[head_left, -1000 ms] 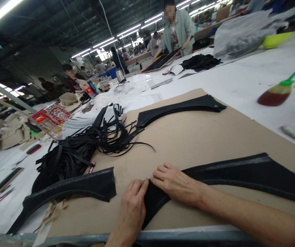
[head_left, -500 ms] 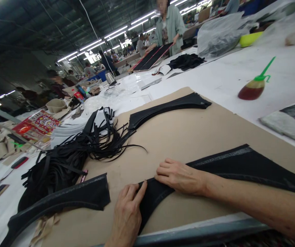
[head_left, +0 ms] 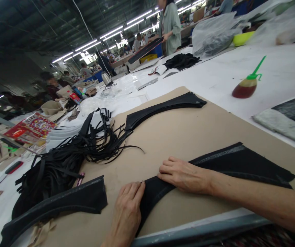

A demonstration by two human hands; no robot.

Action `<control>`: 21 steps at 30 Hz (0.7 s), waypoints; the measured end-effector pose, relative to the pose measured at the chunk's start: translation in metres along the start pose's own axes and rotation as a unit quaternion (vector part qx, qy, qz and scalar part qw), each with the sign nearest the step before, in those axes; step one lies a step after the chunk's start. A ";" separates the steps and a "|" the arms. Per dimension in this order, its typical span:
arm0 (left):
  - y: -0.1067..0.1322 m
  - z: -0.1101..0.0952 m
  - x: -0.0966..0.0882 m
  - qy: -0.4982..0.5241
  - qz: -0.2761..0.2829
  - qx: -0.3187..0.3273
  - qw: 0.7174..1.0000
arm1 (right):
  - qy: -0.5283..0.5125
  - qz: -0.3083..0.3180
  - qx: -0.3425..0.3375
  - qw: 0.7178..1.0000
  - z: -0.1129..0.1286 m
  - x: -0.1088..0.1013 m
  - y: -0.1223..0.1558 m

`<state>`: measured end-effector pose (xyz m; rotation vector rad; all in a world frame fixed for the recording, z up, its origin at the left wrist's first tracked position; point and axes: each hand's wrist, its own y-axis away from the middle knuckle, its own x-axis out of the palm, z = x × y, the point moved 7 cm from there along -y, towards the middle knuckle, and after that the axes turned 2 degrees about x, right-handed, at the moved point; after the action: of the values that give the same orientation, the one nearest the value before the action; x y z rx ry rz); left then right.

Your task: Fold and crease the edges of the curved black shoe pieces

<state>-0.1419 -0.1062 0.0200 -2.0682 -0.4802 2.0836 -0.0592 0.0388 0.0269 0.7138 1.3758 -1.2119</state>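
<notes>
A long curved black fabric piece lies on the tan board near the table edge, pale bands running along its margins. My left hand pinches the upper edge of its narrow left part between thumb and fingers. A short way to the right, my right hand has its curled fingers closed on the same upper edge. The fingers hide part of that edge. Left of my hands rests another curved black piece, and farther back on the board is a stack of similar black pieces.
A tangled heap of black strips spreads over the board's left side. On the white table to the right stand a green-spouted bottle of dark red liquid and a stone-like slab. A person is across the table.
My right hand has shifted slightly right along the black fabric piece, while my left hand keeps its pinch. The view has moved a little. Across the table, the person has turned with a dark panel.
</notes>
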 end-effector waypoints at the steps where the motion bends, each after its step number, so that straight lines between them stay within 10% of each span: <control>1: -0.002 -0.001 0.001 0.000 0.010 0.009 1.000 | 0.000 -0.001 0.002 1.000 -0.001 0.000 0.002; 9: -0.012 -0.009 0.005 -0.082 0.088 0.030 0.992 | 0.022 -0.021 -0.013 0.999 -0.011 -0.005 0.021; 21: -0.029 -0.023 0.008 -0.034 0.061 0.069 0.995 | 0.049 -0.018 -0.008 0.999 -0.028 -0.018 0.052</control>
<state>-0.1224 -0.0736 0.0231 -2.0006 -0.2159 2.1924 -0.0170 0.0835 0.0261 0.7483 1.4825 -1.2054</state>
